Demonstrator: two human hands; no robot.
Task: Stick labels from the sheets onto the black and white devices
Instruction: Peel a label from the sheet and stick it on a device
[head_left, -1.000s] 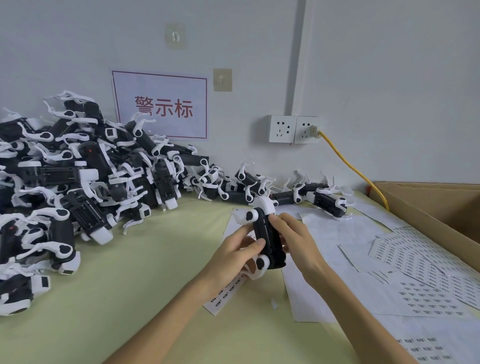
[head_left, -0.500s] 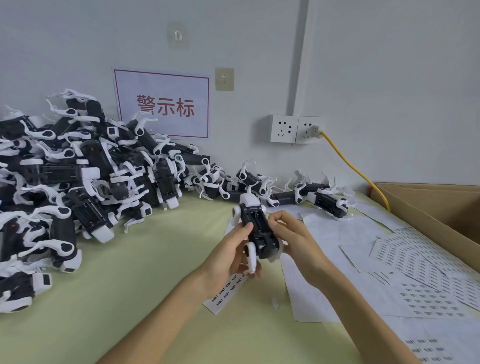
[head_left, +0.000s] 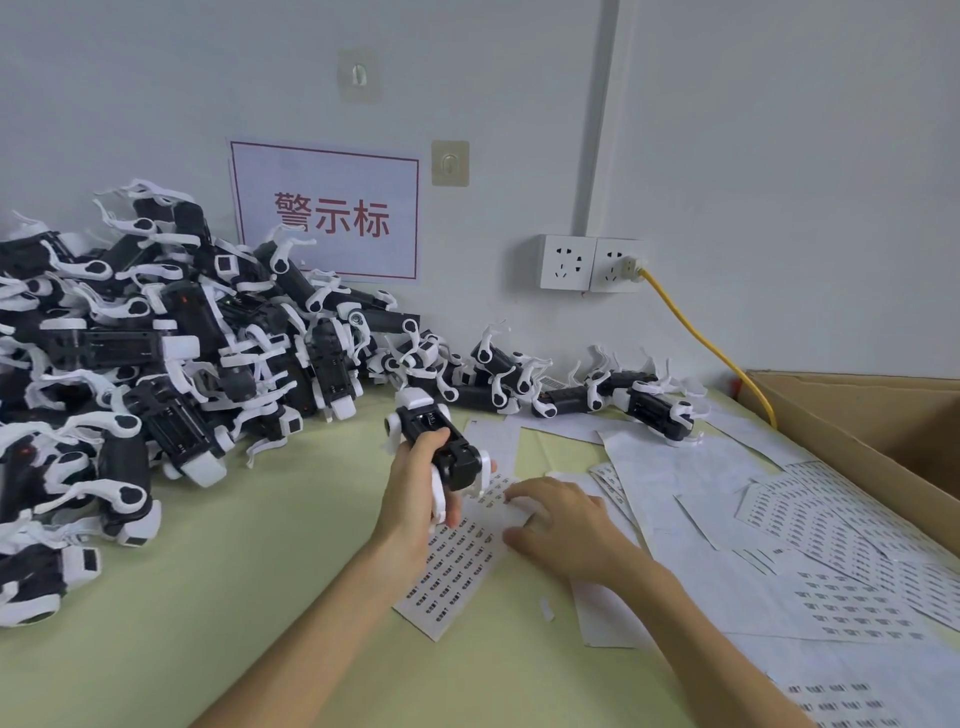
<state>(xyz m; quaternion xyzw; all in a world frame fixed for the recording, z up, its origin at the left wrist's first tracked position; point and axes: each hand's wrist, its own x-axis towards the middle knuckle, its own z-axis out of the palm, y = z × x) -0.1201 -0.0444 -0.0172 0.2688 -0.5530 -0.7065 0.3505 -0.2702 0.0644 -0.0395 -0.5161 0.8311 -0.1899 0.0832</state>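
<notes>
One black and white device (head_left: 426, 420) sits in the left hand (head_left: 410, 499), fingers wrapped round its black body above the table (head_left: 260, 571). It looks like light, rigid plastic, best held there (the thin white arms seem snappable). The right hand (head_left: 566, 530) rests fingertips-down on the label sheet (head_left: 457, 561), flimsy paper; whether it is pinching a label I cannot tell. The wall sign (head_left: 332, 218) reads "警示标".
</notes>
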